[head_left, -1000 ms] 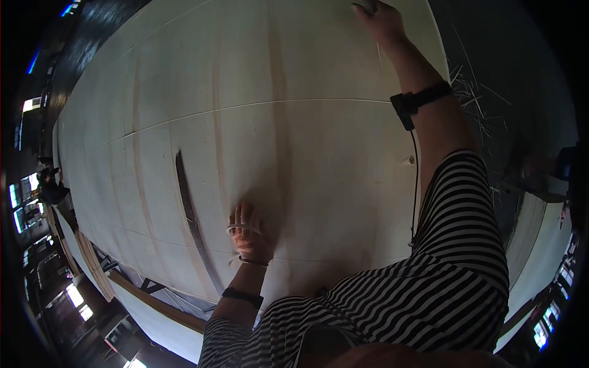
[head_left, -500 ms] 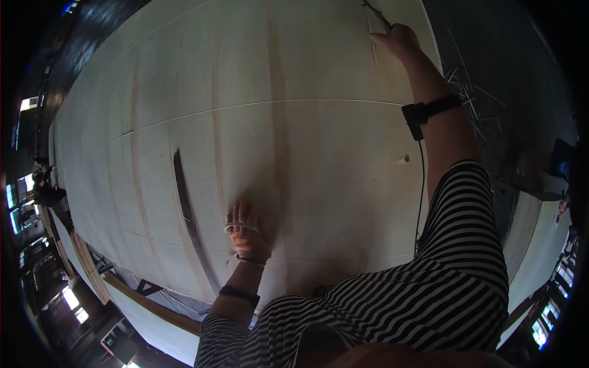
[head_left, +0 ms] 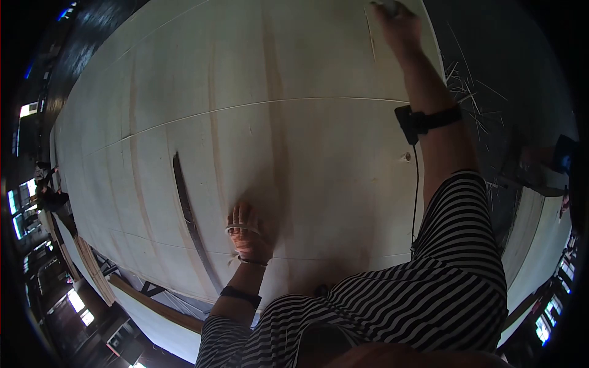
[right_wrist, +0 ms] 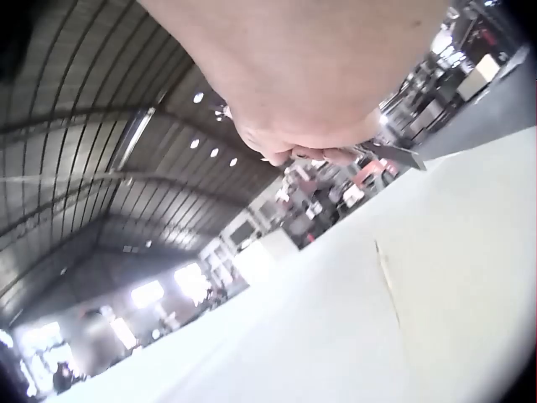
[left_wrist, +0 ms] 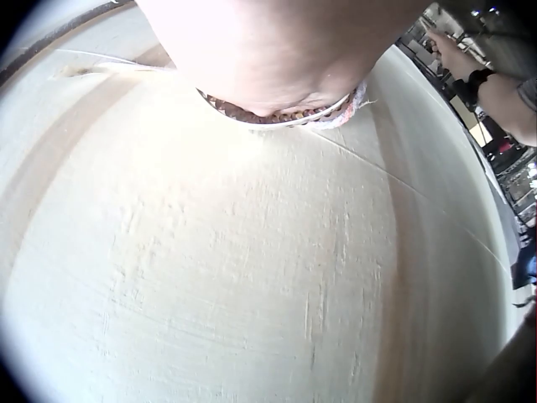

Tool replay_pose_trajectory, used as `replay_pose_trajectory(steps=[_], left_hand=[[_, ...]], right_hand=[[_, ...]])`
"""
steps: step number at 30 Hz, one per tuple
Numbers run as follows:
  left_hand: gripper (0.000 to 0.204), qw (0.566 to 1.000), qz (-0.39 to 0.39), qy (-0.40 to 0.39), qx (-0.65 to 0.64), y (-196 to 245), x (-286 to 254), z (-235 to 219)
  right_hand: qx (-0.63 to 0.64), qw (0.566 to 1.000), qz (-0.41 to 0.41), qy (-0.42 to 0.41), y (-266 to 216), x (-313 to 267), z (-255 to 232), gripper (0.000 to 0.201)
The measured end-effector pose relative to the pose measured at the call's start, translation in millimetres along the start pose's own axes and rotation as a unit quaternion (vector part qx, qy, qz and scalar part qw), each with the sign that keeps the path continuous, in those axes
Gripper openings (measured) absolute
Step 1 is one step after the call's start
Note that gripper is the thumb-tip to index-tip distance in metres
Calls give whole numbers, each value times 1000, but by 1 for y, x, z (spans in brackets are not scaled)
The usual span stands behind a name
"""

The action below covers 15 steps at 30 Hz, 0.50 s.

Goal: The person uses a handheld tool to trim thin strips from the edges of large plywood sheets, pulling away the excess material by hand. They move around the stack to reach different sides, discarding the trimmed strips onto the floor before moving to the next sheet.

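My left hand (head_left: 248, 233) lies flat with straight fingers on a large pale wood sheet (head_left: 331, 165). An orange-brown covering with a white band crosses its fingers. In the left wrist view its wrist (left_wrist: 285, 50) is close over the sheet, and the fingers are hidden. At the far right of the sheet my right hand (head_left: 399, 30) grips a knife (right_wrist: 398, 155), whose flat metal blade reaches the sheet's edge in the right wrist view. A thin split (right_wrist: 388, 281) runs in the surface near that hand.
A long dark strip (head_left: 187, 205) shows on the sheet left of my left hand. Thin splinters (head_left: 475, 101) are scattered past the right edge. A small knot (head_left: 405, 157) marks the sheet near my right forearm. People (head_left: 50, 190) are at the far left, and more boards (head_left: 153, 319) stand lower left.
My right hand came back toward me and to the right with the knife, then reached away again with the knife turned. The left hand has stayed in place on the sheet.
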<state>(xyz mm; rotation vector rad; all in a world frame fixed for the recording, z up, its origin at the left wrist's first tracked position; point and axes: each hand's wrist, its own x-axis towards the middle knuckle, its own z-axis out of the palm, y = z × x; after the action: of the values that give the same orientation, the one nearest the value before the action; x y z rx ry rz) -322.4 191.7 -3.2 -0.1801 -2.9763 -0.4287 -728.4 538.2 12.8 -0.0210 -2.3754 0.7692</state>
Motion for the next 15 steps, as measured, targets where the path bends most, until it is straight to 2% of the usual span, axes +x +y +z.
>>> replay_pose_trajectory(steps=[2,4,5,7,8,10,12,13,15], left_hand=[[44,1000,-15,-21,5,0,0,1],[44,1000,-13,-22,7,0,-1,1],[43,1000,-12,-21,9,0,-1,1],[43,1000,-3,-8,10,0,0,1],[43,1000,2,7,8,1,-1,1],[43,1000,1,-2,11,1,4,-1],[43,1000,-8,-17,11,3,1,-3],[43,1000,-7,-14,2,3,2,-3],[43,1000,-2,-13,-6,3,2,-2]], right_hand=[[23,992,-111,-53,-42,-40,7,28],[50,945,-248,-207,-73,-71,7,24],[51,946,-245,-206,-68,-77,13,24],[-22,913,-340,-226,-57,-82,27,27],[-78,921,-322,-204,-33,-68,25,19],[-150,965,-139,-165,15,-48,16,30],[-204,960,57,-183,39,-28,-3,34],[-204,960,55,-185,39,-30,-1,34],[-157,982,37,-94,24,-39,-2,35]])
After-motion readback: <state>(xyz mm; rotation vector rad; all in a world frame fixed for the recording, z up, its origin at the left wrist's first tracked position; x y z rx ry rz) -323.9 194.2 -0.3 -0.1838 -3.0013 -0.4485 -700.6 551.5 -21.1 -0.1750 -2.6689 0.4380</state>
